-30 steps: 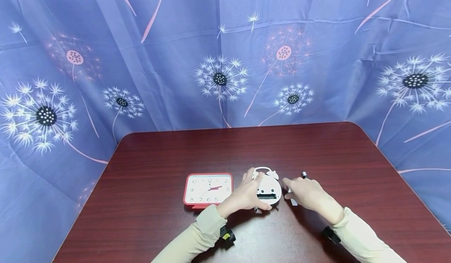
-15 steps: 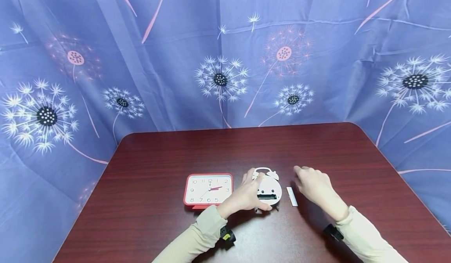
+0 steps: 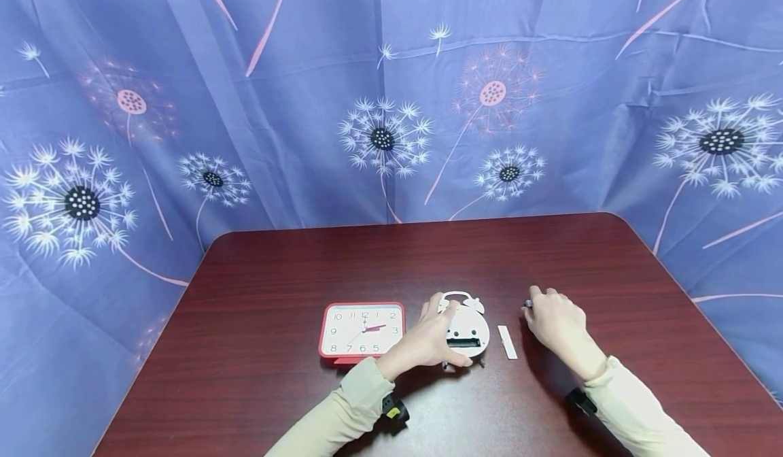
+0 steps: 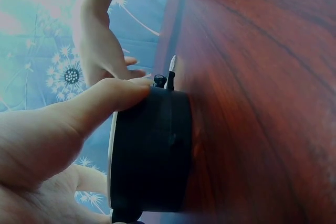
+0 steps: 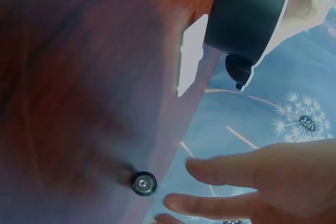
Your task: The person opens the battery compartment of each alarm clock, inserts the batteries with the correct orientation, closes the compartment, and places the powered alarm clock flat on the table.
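A round white twin-bell alarm clock (image 3: 468, 328) lies with its back up, an uncovered battery slot showing. My left hand (image 3: 428, 336) grips it by the rim, thumb on the near side and fingers on the far side; the left wrist view shows its dark casing (image 4: 152, 153) on the tabletop. Right of the clock lies a narrow white battery cover (image 3: 507, 342). Farther right, my right hand (image 3: 555, 319) reaches over a small dark battery (image 5: 144, 183). In the right wrist view, its fingers are spread and stand apart from the battery's metal end.
A red rectangular clock (image 3: 362, 330) stands left of my left hand. The dark red wooden table (image 3: 275, 266) extends to a blue dandelion-patterned curtain (image 3: 306, 103) behind it. A black wrist camera (image 3: 395, 409) hangs under the left sleeve.
My right hand has moved right, off the white battery cover, which now lies in full view, and over to the battery. The left hand has stayed on the alarm clock.
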Demonstrator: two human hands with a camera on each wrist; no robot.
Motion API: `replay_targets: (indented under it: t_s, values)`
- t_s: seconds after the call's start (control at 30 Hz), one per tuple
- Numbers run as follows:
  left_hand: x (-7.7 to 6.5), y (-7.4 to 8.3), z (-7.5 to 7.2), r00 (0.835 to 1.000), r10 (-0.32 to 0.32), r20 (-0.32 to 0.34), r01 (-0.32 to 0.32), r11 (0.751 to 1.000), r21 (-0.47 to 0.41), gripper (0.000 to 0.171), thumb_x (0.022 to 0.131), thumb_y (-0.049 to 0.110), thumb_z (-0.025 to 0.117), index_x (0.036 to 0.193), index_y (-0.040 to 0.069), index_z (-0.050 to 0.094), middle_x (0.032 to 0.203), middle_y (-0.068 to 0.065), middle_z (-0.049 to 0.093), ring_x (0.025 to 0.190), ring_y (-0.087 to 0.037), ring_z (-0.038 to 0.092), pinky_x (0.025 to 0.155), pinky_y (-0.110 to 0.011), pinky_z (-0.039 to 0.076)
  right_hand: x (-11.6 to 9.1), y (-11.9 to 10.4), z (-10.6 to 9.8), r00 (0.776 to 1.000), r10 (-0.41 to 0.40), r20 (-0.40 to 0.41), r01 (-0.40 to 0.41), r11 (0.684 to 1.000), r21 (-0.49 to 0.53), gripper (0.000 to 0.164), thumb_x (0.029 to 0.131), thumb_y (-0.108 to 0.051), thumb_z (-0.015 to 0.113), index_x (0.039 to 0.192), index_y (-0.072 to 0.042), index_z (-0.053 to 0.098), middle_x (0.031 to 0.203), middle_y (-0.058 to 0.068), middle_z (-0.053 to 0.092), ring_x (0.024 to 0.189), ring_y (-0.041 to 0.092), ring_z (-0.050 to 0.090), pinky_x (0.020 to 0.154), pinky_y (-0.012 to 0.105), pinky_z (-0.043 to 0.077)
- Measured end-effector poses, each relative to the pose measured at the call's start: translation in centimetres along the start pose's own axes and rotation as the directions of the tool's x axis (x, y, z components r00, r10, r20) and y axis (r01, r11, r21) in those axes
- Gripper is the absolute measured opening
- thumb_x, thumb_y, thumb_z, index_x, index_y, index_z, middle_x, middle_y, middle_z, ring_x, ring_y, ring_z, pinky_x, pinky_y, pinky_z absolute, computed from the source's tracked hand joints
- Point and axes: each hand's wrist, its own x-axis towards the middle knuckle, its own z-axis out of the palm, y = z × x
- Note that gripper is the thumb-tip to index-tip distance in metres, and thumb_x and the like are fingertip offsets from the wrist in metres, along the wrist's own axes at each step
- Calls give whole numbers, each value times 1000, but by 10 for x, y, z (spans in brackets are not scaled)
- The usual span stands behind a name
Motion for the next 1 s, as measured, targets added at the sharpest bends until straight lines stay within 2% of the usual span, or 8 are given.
replay_targets:
  t_s: [0.13,0.37,0.53,0.63,0.73,0.8,0.93,1.0]
  values:
    - [0,-1,0,1000,-2,1,2,1000,-2,100,63,38,89,144,8,40,150,-16,29,134,-32,37,101,-40,45,1,3,2,996,9,89,-9,1000,-2,31,79,-18,72,93,3,54,80,27,61,70,50,62,48,55,45]
    - [0,-1,0,1000,1,2,-1,1000,-12,99,63,38,89,144,9,40,150,-16,29,134,-32,37,101,-40,45,1,4,5,994,-11,108,11,1000,-6,31,78,-16,73,91,3,52,78,28,63,66,49,62,46,54,45]
    - [-1,-1,0,1000,3,2,-3,1000,-11,97,63,38,89,143,10,40,150,-17,30,134,-32,38,101,-41,45,4,3,5,994,-15,112,14,1000,10,20,81,-7,64,92,3,51,76,29,63,65,49,62,45,54,45]
    - [-1,-1,0,1000,3,2,-3,1000,-14,98,63,38,89,143,10,40,150,-17,30,134,-31,37,100,-40,46,6,4,6,994,-28,109,27,1000,7,13,82,-3,57,92,1,51,74,28,62,63,48,62,44,53,44]
    - [-1,-2,1,1000,1,5,-1,1000,-16,98,63,38,89,144,10,40,150,-16,29,135,-31,37,100,-40,46,6,5,7,995,-44,94,44,999,0,10,82,-3,57,91,-1,51,71,27,62,60,47,61,42,52,42]
    - [-1,-2,1,1000,0,6,0,1000,-17,99,64,39,88,144,10,39,150,-16,29,135,-31,36,100,-40,46,6,5,8,995,-60,79,60,998,-6,14,80,-5,60,89,-3,51,69,25,62,58,46,60,41,51,41]
    - [0,-1,0,1000,0,10,0,1000,-15,99,64,39,88,144,10,39,151,-16,28,135,-31,36,99,-40,46,7,4,8,995,-98,35,98,995,-4,30,71,-9,68,95,-5,50,70,20,63,57,45,60,41,49,41]
    - [0,-1,0,1000,-2,12,2,1000,-18,98,64,39,88,144,10,39,151,-16,28,135,-31,36,99,-40,47,7,2,8,992,-123,8,123,992,7,35,71,-12,70,98,-6,49,71,18,62,57,44,59,40,49,41]
